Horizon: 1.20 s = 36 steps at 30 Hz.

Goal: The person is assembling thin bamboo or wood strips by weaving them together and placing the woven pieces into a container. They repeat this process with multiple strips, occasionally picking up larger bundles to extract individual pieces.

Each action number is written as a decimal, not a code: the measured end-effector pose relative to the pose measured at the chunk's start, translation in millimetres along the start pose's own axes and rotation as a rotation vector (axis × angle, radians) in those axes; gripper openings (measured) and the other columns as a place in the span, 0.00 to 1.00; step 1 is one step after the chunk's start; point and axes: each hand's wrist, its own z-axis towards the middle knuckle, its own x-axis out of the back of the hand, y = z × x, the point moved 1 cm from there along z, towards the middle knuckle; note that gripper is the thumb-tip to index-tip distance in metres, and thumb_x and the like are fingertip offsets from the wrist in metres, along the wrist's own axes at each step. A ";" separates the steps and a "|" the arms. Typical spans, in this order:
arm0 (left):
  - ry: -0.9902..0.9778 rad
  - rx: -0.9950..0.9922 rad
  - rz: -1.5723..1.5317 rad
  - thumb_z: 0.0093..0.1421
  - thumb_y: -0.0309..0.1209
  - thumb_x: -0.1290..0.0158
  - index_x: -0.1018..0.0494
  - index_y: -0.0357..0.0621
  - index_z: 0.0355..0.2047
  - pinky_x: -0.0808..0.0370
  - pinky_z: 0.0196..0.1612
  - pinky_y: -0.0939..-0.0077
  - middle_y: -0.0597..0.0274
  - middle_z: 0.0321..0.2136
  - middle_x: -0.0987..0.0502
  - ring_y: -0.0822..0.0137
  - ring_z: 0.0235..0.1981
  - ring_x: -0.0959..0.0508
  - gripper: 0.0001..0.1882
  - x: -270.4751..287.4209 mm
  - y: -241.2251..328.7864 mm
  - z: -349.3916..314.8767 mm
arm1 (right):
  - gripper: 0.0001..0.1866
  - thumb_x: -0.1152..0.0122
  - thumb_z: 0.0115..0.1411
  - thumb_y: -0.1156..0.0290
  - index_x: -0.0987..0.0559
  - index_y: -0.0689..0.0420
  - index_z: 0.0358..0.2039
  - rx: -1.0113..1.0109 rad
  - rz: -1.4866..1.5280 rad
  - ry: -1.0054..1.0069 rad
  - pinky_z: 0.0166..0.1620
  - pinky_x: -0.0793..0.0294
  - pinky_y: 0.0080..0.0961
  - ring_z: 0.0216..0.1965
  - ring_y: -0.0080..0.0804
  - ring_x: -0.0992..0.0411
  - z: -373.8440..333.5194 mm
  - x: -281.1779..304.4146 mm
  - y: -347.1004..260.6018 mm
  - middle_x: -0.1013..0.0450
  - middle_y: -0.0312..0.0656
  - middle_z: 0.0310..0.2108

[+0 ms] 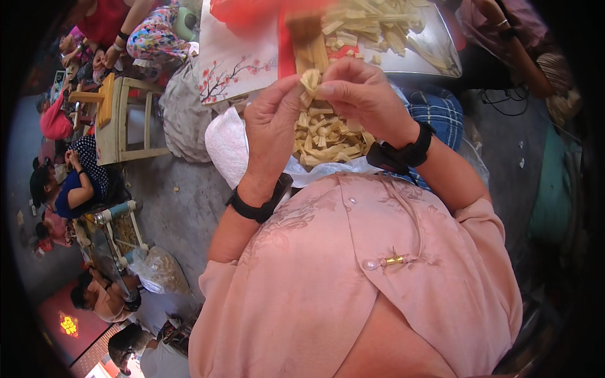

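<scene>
My left hand (274,120) and my right hand (362,97) meet near the top middle. Between their fingertips they pinch a pale yellow knotted strip (309,85), which looks like bean curd skin. Thumbs and index fingers press on it from both sides. Right below, a heap of similar pale yellow knots (328,140) lies on white plastic at my lap. Beyond my hands, long loose strips (378,25) and small cut pieces are spread on a shiny metal tray (449,47). A wooden block (309,53) stands behind the knot, partly hidden.
A white board with a blossom print (230,60) and a red plastic bag (249,12) lie at the far left. Wooden stools (123,126) stand on the grey floor to the left. Several other people sit farther left, and another person's arm (520,60) shows at far right.
</scene>
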 end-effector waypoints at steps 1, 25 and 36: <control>0.024 0.023 -0.011 0.65 0.23 0.49 0.26 0.33 0.42 0.27 0.46 0.82 0.63 0.38 0.22 0.77 0.40 0.24 0.07 -2.3 1.2 -1.4 | 0.06 0.36 0.60 0.71 0.21 0.60 0.35 -0.004 0.032 0.027 0.24 0.39 0.10 0.24 0.13 0.35 0.4 -0.7 -0.9 0.29 0.31 0.25; -0.040 -0.468 1.246 0.51 0.24 0.44 0.25 0.45 0.39 0.27 0.37 0.65 0.58 0.34 0.23 0.57 0.32 0.23 0.13 4.9 5.8 9.2 | 0.07 0.41 0.64 0.66 0.28 0.54 0.32 -0.249 0.099 0.041 0.24 0.41 0.09 0.20 0.10 0.39 10.2 18.8 20.4 0.31 0.28 0.24; -0.281 -0.347 1.455 0.54 0.25 0.44 0.28 0.49 0.45 0.27 0.29 0.63 0.55 0.30 0.27 0.52 0.28 0.24 0.16 43.3 -40.8 27.0 | 0.12 0.44 0.66 0.64 0.23 0.59 0.30 -0.236 -0.329 0.014 0.25 0.38 0.13 0.23 0.12 0.38 4.0 10.5 23.5 0.32 0.28 0.22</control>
